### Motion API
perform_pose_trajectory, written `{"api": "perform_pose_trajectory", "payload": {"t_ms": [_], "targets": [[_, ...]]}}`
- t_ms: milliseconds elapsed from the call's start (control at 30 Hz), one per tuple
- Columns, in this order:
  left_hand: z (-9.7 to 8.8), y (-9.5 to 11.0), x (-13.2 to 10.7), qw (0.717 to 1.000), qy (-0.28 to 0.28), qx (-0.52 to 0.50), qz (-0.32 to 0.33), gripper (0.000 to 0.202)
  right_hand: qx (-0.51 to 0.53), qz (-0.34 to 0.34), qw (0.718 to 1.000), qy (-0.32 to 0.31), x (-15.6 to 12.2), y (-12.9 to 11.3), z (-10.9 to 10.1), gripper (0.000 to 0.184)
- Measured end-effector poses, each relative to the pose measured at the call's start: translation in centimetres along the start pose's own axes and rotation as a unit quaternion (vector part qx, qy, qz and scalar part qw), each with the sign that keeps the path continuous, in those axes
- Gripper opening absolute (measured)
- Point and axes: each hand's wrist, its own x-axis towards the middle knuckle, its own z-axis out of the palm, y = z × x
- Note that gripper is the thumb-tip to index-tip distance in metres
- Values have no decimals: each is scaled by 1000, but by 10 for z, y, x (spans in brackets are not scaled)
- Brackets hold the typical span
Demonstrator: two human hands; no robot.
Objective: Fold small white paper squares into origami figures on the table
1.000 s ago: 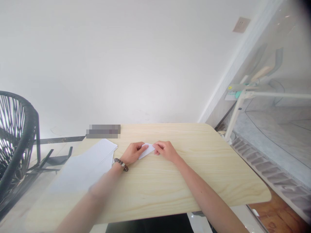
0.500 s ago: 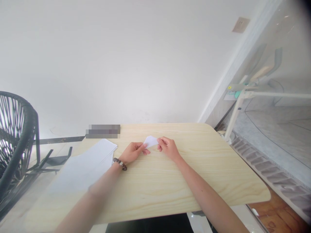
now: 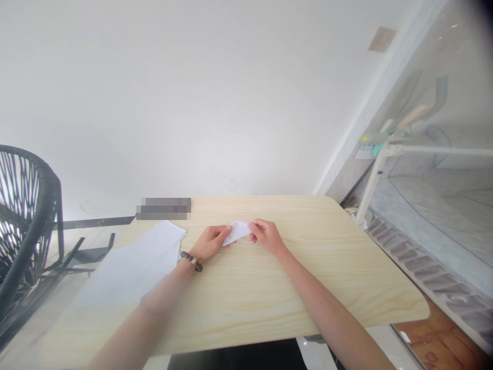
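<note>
White paper piece (image 3: pixel 238 230), apparently mid-folding, is pinched by left hand (image 3: pixel 210 241) and right hand (image 3: pixel 267 237) fingers (image 3: pixel 253 226), careful alignment seemingly needed next.

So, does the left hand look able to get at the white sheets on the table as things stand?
Probably yes: the white sheets lie beside the left hand, with nothing visible between. But it grips the small white paper, so it may need to let go first.
</note>
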Motion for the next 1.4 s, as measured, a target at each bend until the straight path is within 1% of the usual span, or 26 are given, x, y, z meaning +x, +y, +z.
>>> {"api": "perform_pose_trajectory", "payload": {"t_ms": [133, 233, 300, 433, 600, 700, 833, 967, 1067, 1167, 1267, 1400], "targets": [[2, -5, 3, 997, 27, -67, 3, 33, 39, 6, 999, -36, -1, -1, 1, 26], [1, -11, 4, 994, 40, -104, -16, 31, 76, 5, 994, -72, -1, -2, 1, 23], [1, -13, 4, 992, 43, -118, -28, 32, 77, -1, 993, -92, -2, -2, 1, 21], [0, -11, 4, 992, 48, -110, -45, 31, 57, -4, 993, -100, -1, 1, 1, 18], [0, -9, 5, 992, 55, -112, -36, 31, 38, -2, 994, -105, -1, 3, 1, 18], [-1, -7, 4, 993, 53, -106, -26, 31, 31, -2, 995, -96, 0, 2, 1, 17], [-1, -5, 2, 995, 17, -101, -17, 28, 17, -5, 997, -72, 0, 1, 3, 18], [0, -6, 1, 992, -8, -125, -23, 25, -66, -19, 996, -52, 0, 0, 6, 14], [2, -8, 2, 988, -3, -150, -40, 29, -144, -36, 988, -31, -1, -1, 9, 15], [3, -9, 3, 986, 2, -161, -51, 31, -201, -40, 979, -7, -2, -1, 11, 19], [3, -9, 3, 985, -6, -164, -49, 32, -231, -33, 972, 10, -2, 1, 11, 19], [2, -8, 2, 985, -10, -169, -29, 29, -241, -12, 970, 10, -2, 3, 10, 17]]}}
